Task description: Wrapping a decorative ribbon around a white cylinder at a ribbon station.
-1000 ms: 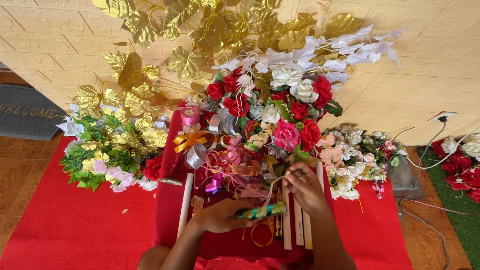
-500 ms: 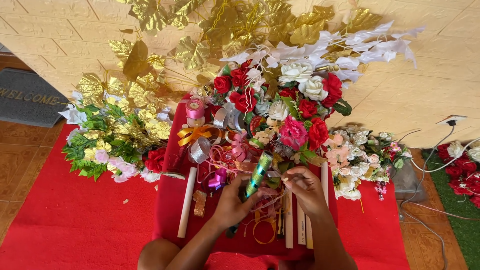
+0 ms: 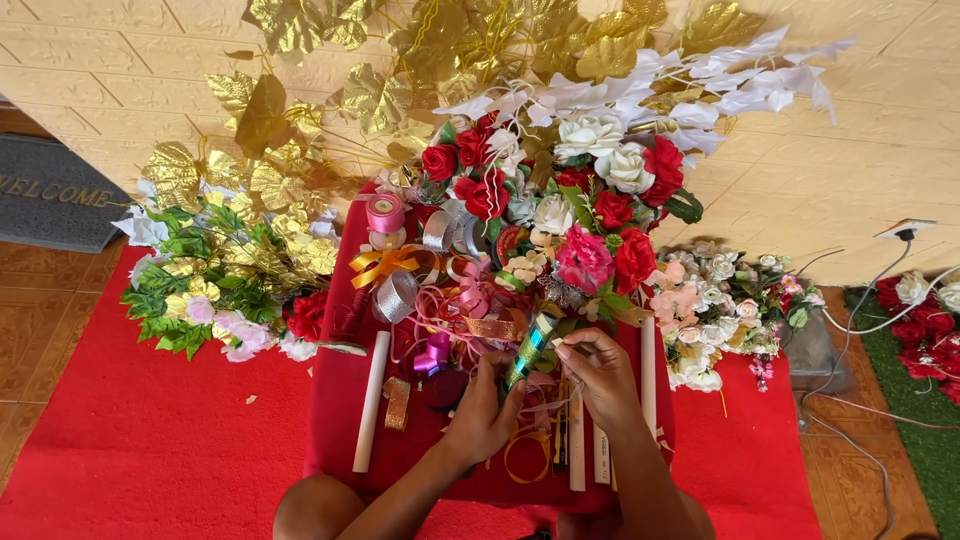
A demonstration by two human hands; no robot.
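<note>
My left hand point(image 3: 484, 414) grips the lower end of a thin shiny green and gold stick point(image 3: 529, 348), which points up and away from me. My right hand point(image 3: 597, 374) pinches at the stick's upper part with its fingertips. Both hands hover over a small table draped in red cloth point(image 3: 340, 400). Loose ribbon curls point(image 3: 455, 305), a pink ribbon spool point(image 3: 385, 213) and a silver ribbon roll point(image 3: 396, 297) lie just beyond my hands. A bouquet of red, white and pink artificial flowers point(image 3: 585, 215) rises behind them.
White rods point(image 3: 371, 401) lie on the cloth left and right of my hands. Gold-leaf sprays and green foliage point(image 3: 215, 270) sit at left, small pink flowers point(image 3: 715, 300) at right. Cables point(image 3: 880, 320) run to a wall socket at the right. A red carpet point(image 3: 130, 450) covers the floor.
The stick has swung from lying flat across my hands to pointing upward. My right hand has shifted up to its top part, and my left hand now holds its base.
</note>
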